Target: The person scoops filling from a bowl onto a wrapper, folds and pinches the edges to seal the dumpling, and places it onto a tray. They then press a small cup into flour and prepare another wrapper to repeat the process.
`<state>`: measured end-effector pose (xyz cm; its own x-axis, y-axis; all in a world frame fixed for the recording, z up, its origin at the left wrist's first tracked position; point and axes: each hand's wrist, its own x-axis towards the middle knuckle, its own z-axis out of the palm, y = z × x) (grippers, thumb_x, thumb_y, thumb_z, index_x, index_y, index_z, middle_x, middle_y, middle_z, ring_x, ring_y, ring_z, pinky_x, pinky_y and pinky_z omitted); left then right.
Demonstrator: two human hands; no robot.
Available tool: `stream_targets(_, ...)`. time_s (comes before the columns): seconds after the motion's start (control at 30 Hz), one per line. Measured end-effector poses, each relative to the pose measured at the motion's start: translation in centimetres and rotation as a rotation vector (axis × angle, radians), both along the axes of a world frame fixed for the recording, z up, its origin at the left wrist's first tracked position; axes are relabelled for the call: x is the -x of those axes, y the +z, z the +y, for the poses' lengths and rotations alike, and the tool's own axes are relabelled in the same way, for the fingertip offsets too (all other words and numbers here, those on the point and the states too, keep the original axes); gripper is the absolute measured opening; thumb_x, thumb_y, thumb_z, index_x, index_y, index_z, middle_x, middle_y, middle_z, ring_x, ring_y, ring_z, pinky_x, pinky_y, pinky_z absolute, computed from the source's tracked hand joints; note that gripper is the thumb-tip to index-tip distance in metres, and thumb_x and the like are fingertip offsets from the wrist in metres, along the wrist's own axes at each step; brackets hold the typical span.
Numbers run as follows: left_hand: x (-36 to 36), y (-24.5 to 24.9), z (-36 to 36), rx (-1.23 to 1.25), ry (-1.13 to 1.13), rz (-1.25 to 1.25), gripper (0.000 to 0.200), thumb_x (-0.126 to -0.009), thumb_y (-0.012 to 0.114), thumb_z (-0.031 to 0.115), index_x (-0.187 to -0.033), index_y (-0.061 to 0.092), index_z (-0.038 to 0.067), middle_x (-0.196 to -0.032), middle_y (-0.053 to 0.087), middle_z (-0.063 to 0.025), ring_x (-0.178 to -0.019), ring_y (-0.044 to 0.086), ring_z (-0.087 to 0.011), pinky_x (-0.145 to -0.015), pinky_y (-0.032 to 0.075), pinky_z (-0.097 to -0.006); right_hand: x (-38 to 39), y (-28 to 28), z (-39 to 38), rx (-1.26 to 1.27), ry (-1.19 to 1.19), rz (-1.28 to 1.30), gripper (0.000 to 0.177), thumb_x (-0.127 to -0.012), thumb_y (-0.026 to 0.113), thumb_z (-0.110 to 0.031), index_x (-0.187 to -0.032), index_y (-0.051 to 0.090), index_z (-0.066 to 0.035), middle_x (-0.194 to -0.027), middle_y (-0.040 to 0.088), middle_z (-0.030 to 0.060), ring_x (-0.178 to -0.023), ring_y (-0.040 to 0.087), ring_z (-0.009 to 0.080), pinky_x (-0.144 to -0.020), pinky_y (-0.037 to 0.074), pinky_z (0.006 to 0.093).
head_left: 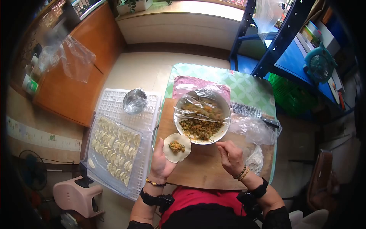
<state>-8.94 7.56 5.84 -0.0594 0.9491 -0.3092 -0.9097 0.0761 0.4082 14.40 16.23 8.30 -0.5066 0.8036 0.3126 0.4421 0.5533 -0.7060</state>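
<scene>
My left hand supports a round dumpling wrapper on its fingers, the thumb along its left edge. A small mound of chopped filling sits in the wrapper's middle. Just to the right stands a metal bowl of chopped green and orange filling, its far part under clear plastic film. My right hand is closed around the thin handle of a spoon-like utensil at the bowl's near rim. The utensil's head cannot be made out.
A wooden board lies under the bowl on the green table. At right are a knife, a plastic bag and white flour. Left, a tray bears several folded dumplings, near a small metal bowl.
</scene>
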Motion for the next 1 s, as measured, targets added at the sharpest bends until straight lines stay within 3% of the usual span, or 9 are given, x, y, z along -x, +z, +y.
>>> stream_targets(0.2, 0.1, -0.5, -0.4, 0.012, 0.025, -0.016, 0.060, -0.103, 0.030, 0.045, -0.136, 0.040, -0.005, -0.135, 0.050, -0.0210, -0.125, 0.049, -0.0334, -0.108, 0.037, -0.0462, 0.8, 1.9, 1.2, -0.151, 0.052, 0.016, 0.012, -0.085, 0.062, -0.003, -0.097, 0.064, -0.004, -0.082, 0.063, 0.0134, -0.069, 0.060, 0.0313, -0.061, 0.046, 0.0380)
stream_targets(0.53, 0.2, -0.8, -0.8, 0.014, 0.028, -0.046, 0.060, -0.103, 0.032, 0.044, -0.136, 0.040, -0.005, -0.136, 0.049, -0.0226, -0.126, 0.049, -0.0340, -0.109, 0.037, -0.0462, 0.7, 2.0, 1.9, -0.083, 0.083, -0.235, 0.007, -0.088, 0.060, -0.008, -0.093, 0.063, -0.005, -0.081, 0.063, 0.0139, -0.069, 0.062, 0.0329, -0.061, 0.048, 0.0402)
stream_targets(0.73, 0.2, -0.7, -1.0, 0.019, 0.022, -0.045, 0.061, -0.102, 0.032, 0.045, -0.135, 0.040, -0.006, -0.136, 0.048, -0.0241, -0.126, 0.048, -0.0348, -0.109, 0.037, -0.0459, 1.7, 1.1, 1.0, 0.061, -0.011, -0.033, 0.010, -0.090, 0.059, -0.006, -0.093, 0.066, 0.000, -0.079, 0.064, 0.0154, -0.066, 0.063, 0.0272, -0.059, 0.047, 0.0342)
stream_targets(0.8, 0.1, -0.8, -1.0, 0.018, 0.022, -0.047, 0.061, -0.103, 0.031, 0.045, -0.135, 0.040, -0.006, -0.136, 0.048, -0.0242, -0.126, 0.048, -0.0349, -0.109, 0.037, -0.0459, 1.9, 0.6, 1.0, 0.302, -0.086, -0.022, 0.012, -0.089, 0.058, -0.007, -0.097, 0.065, 0.000, -0.087, 0.066, 0.0181, -0.075, 0.064, 0.0343, -0.066, 0.050, 0.0384)
stream_targets(0.93, 0.1, -0.7, -1.1, 0.013, 0.020, -0.052, 0.061, -0.103, 0.031, 0.045, -0.135, 0.040, -0.006, -0.135, 0.049, -0.0241, -0.126, 0.048, -0.0352, -0.109, 0.037, -0.0460, 2.7, -0.3, 0.9, 0.297, -0.115, 0.016, 0.012, -0.089, 0.059, -0.007, -0.098, 0.065, 0.000, -0.087, 0.065, 0.0177, -0.075, 0.064, 0.0333, -0.066, 0.050, 0.0380)
stream_targets(1.0, 0.2, -0.8, -1.4, 0.022, 0.024, -0.039, 0.061, -0.103, 0.031, 0.045, -0.135, 0.040, -0.006, -0.135, 0.049, -0.0240, -0.126, 0.048, -0.0351, -0.109, 0.036, -0.0461, 2.9, -0.1, 0.7, 0.171, -0.085, 0.044, 0.012, -0.089, 0.059, -0.007, -0.098, 0.064, -0.001, -0.086, 0.065, 0.0169, -0.076, 0.064, 0.0334, -0.066, 0.050, 0.0381)
